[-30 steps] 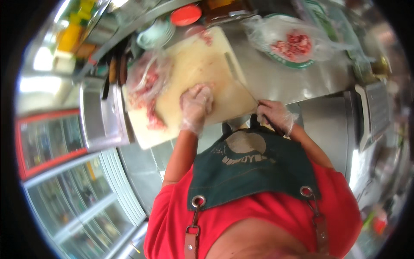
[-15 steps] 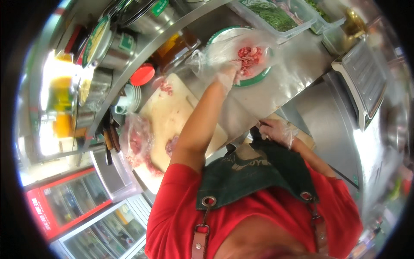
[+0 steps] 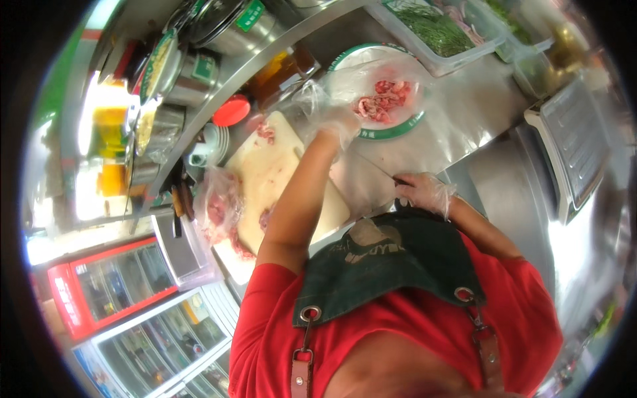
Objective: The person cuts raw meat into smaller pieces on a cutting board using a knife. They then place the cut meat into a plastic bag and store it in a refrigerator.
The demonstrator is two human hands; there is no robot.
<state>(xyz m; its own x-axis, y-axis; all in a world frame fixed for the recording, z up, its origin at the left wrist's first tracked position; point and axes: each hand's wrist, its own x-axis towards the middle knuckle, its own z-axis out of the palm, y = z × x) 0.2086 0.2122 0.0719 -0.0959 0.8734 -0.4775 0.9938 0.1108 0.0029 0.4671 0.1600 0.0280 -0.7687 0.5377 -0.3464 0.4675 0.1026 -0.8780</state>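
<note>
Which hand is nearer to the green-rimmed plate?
Left. The left hand is at the lower-left edge of the green-rimmed plate; the right hand is farther off, below it in the picture, by the front edge of the counter.

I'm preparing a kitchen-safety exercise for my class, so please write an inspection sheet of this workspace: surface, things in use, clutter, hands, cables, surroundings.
Surface: steel counter; pale cutting board with scraps of meat on it.
Things in use: raw meat at a green-rimmed plate, clear plastic around it; a clear bag of meat at the board's left side.
Clutter: red lid, stacked bowls, tub of greens.
Hands: both gloved; left hand by the plate's left rim, its grip unclear; right hand holds a knife by its dark handle.
Cables: nothing seen.
Surroundings: scale at right; red glass-door fridge at left.
</note>
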